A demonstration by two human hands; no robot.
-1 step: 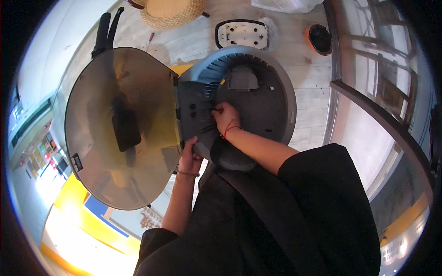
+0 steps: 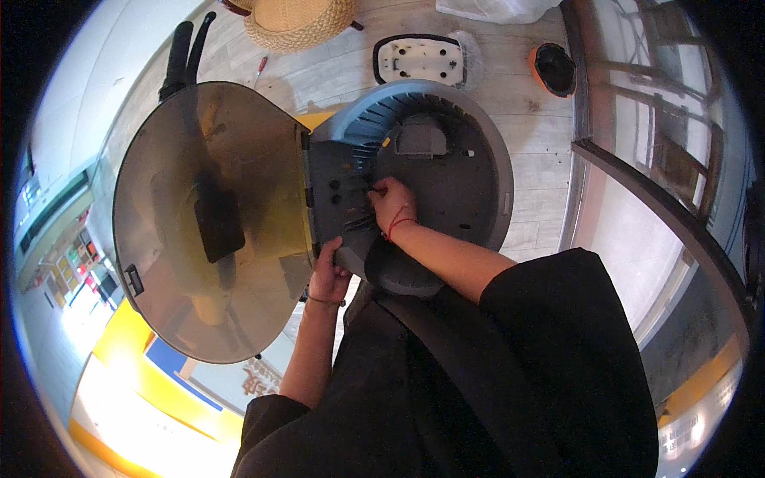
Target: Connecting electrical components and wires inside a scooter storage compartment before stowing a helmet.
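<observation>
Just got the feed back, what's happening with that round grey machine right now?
A person in black sleeves is bent over the grey round housing, which lies open on the wood floor. The right hand is pressed on the inner panel, fingers pinched around something small I can't make out. The left hand grips the housing's near edge. The smoky dome cover is swung open to the left. A white plate, a woven basket and a small screwdriver lie beyond.
</observation>
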